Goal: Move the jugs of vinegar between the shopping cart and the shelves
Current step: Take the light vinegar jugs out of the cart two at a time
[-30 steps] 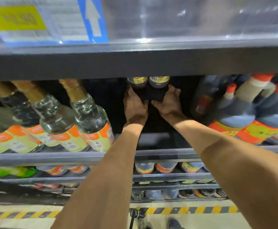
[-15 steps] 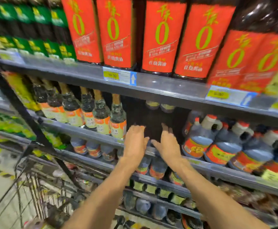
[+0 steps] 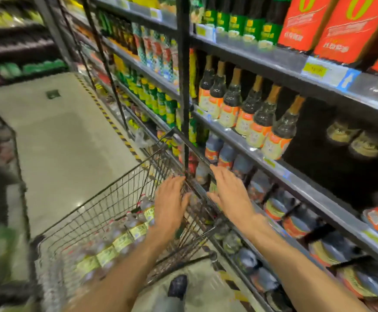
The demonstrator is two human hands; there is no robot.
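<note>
Left hand [image 3: 171, 204] and right hand [image 3: 232, 193] — each grip apart, empty, above shopping cart [image 3: 107, 212], jugs [image 3: 116, 242] inside

Dim warm store light; heavy motion blur at edges; wide-angle bending; shelf recess in deep shadow.

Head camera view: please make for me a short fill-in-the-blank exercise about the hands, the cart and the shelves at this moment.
1. Both the left hand and the right hand hold ____.
2. The clear bottles with yellow labels lie inside the ____.
3. The shopping cart is made of metal ____.
4. The tall boxes on the upper shelf are ____ in colour.

Missing words: nothing; cart; wire; red
</note>
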